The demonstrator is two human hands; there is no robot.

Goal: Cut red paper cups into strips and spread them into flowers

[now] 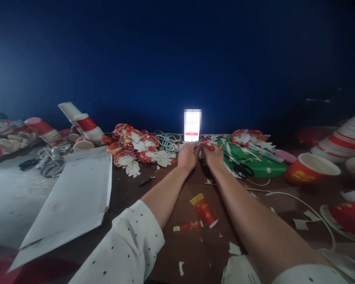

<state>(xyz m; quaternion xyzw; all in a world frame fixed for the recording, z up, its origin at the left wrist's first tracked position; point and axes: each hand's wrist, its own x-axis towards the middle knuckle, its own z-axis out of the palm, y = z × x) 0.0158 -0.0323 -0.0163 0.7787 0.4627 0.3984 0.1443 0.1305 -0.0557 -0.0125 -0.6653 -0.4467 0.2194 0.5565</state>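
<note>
My left hand [187, 157] and my right hand [213, 157] meet at the far side of the brown table, just in front of a lit phone [191, 124]. Between them is a small red-and-white paper piece [206, 145], and the fingers of both hands are closed on it. Most of the piece is hidden behind my fingers. Left of my hands lies a pile of red-and-white cut-paper shapes [136, 144]. A pair of black-handled scissors [243, 169] rests on a green sheet [269, 167] at the right.
White board [68, 197] and stacked paper cups [90, 128] occupy the left. A red cup [310, 169] and more stacked cups [340, 140] stand right. Red paper strips [205, 211], scraps and a white cord [310, 205] lie nearer. Behind rises a dark blue wall [177, 59].
</note>
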